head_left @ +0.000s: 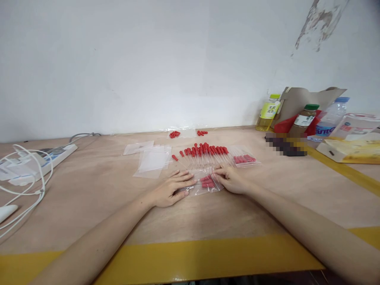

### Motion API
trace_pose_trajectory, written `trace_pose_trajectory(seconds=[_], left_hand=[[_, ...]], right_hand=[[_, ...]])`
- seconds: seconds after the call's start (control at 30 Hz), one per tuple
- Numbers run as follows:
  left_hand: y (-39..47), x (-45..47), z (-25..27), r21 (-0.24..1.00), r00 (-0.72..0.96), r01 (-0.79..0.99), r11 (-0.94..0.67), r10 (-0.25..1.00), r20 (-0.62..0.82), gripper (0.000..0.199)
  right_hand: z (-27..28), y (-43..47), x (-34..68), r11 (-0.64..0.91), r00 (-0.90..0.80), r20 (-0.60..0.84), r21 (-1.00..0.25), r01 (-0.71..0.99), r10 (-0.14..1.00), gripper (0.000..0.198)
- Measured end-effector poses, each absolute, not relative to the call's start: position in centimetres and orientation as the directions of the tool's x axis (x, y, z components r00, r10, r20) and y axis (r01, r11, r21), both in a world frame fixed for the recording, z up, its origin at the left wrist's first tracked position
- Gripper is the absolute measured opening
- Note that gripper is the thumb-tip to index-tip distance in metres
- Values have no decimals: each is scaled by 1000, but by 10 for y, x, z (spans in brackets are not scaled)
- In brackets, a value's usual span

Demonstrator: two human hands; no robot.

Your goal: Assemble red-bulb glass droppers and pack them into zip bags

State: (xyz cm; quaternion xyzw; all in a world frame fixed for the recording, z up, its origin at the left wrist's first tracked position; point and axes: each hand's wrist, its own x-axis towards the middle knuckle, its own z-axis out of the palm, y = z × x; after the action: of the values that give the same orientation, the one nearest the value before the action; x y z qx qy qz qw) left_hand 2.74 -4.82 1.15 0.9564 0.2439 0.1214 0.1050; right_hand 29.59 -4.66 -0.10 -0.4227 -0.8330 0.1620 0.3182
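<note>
A clear zip bag lies flat on the table, with several red-bulbed droppers inside it. My left hand rests on the bag's left end, fingers stretched out. At the other end, my right hand pinches the bag's right edge between thumb and fingers. Just beyond the hands is a row of loose droppers with red rubber bulbs and thin clear stems. To their right lies a filled bag of droppers. Flat, unfilled zip bags are stacked to the left.
Two small groups of red bulbs lie on clear plastic by the wall. A white power strip with tangled cables is at left. Bottles, a paper bag and a yellow package stand at right. Yellow tape lines the front edge.
</note>
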Motion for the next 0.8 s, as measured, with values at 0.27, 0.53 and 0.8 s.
trace_pose_trajectory(seconds=[0.27,0.53,0.8], left_hand=[[-52,29,16,131,853,429,-894,448,266,41],[-56,30,18,193,836,403,-894,446,321,32],[-55,28,15,251,838,382,-889,448,312,34]], right_hand=[[15,0,329,239,-46,438,-396,886,898,19],[10,52,316,70,30,360,-264,962,933,33],[19,67,317,156,100,394,-566,810,913,18]])
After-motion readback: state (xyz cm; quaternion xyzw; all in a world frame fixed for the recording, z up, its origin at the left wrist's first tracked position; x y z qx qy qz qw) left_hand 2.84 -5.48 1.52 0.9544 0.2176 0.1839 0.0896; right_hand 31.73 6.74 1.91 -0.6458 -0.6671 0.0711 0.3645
